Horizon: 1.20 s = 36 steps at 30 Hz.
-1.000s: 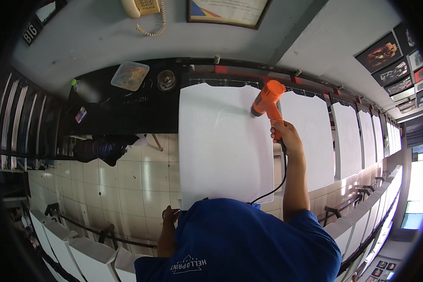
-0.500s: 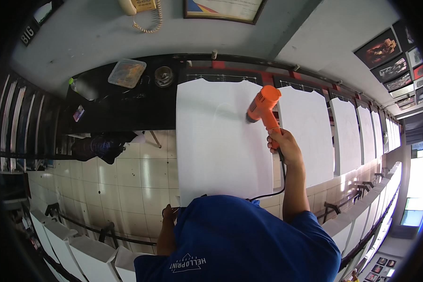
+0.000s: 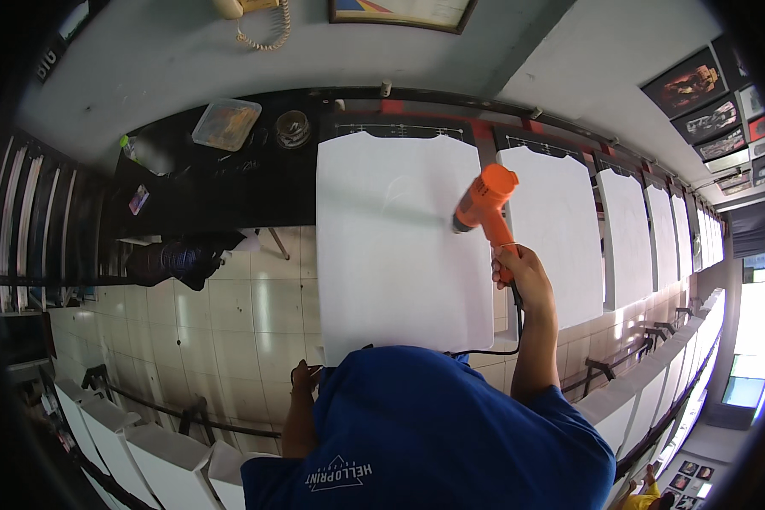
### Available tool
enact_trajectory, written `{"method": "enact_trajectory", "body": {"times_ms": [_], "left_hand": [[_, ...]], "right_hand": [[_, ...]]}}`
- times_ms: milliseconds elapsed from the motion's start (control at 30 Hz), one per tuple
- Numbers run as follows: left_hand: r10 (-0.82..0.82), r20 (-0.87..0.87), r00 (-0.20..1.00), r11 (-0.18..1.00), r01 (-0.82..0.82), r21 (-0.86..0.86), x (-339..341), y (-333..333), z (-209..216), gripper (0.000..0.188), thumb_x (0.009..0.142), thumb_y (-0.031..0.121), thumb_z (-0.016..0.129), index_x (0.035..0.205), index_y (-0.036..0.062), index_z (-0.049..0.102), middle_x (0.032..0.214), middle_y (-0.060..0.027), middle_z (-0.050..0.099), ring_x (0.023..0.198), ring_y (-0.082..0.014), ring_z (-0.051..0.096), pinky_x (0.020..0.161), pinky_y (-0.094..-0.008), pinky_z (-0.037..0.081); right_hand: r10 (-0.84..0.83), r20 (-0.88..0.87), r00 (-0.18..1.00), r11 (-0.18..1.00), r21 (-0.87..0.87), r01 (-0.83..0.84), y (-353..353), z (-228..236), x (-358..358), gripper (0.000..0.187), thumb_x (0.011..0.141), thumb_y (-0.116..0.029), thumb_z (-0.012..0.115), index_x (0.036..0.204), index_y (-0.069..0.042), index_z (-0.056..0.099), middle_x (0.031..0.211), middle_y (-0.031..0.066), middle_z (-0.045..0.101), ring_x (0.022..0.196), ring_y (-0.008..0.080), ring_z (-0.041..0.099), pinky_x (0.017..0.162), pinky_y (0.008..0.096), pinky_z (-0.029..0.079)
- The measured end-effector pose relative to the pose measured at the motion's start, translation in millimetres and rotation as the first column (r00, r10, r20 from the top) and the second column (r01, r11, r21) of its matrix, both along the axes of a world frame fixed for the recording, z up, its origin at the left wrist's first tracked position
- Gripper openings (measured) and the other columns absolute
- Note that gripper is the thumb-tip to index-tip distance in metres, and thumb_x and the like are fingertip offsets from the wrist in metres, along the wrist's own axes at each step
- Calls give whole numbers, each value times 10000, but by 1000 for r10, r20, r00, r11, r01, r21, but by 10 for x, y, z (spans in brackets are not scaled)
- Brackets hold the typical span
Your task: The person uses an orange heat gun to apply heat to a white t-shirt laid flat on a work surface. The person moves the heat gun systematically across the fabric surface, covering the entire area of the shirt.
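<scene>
My right hand [image 3: 523, 276] is wrapped around the handle of an orange heat gun [image 3: 489, 202]. Its dark nozzle points down and left over the right part of a white panel [image 3: 399, 263] with a curved notch in its far edge. A gap between the nozzle and the surface cannot be judged. From the handle a black cord runs down and back toward my body. Low at my left side, beside the panel's near left corner, my left hand [image 3: 304, 376] is small in view with its fingers curled; what it holds is unclear. A faint curved mark shows on the panel.
More white panels [image 3: 557, 238] stand in a row to the right. A black table [image 3: 204, 204] at the left bears a clear plastic box [image 3: 227, 124] and a round glass dish [image 3: 292, 129]. Behind me runs another row of white boards [image 3: 170, 463]. A corded phone [image 3: 246, 8] hangs on the wall.
The heat gun and my right hand have shifted slightly right and toward me. A bit of yellow clothing shows more at the lower right. My left hand stays low at my side.
</scene>
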<state>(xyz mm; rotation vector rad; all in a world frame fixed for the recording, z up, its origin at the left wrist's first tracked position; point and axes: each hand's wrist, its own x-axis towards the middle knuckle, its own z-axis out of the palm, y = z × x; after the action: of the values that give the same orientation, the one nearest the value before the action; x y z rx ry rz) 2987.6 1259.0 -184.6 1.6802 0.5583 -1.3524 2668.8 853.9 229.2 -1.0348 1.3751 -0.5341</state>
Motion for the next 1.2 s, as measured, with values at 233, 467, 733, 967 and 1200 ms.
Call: {"method": "enact_trajectory", "body": {"times_ms": [233,467,733,967,1200], "left_hand": [[96,-67,993,992,-91,85,-22,-94,113,457,964,276,436,1208,-104,366,1185,-288,559,999,-397,604,787,-451,565],[-47,3,999,999,47,17,-5,-11,-90,518,967,336,423,1251,-95,381,1179,-250,574,970,-375,610,765,-461,549],[118,-57,991,991,-115,63,-94,58,-71,530,974,352,391,1300,-66,381,1191,-220,582,961,-367,617,752,-443,531],[169,-78,983,982,-161,100,-142,91,0,540,969,355,400,1292,-76,379,1197,-222,580,974,-374,616,702,-431,536],[172,-30,985,982,-169,83,-142,175,-93,570,969,397,399,1269,-87,404,1192,-229,577,1009,-377,604,753,-469,517]], "right_hand": [[20,102,995,998,65,-27,159,86,98,275,855,-239,614,964,7,556,734,26,550,604,114,572,536,243,452],[201,165,966,977,43,-210,243,-106,572,278,860,-251,642,967,-7,562,752,23,562,635,108,583,545,239,460],[358,144,923,931,24,-365,144,-184,1136,252,864,-256,638,935,-28,558,743,23,565,644,115,584,561,254,466],[463,159,872,883,2,-469,7,-221,1417,256,891,-266,614,961,-31,541,745,19,568,639,114,581,546,245,458],[541,206,815,789,213,-577,256,-44,1153,249,896,-255,611,934,-21,536,738,30,567,626,122,589,528,245,459]]}}
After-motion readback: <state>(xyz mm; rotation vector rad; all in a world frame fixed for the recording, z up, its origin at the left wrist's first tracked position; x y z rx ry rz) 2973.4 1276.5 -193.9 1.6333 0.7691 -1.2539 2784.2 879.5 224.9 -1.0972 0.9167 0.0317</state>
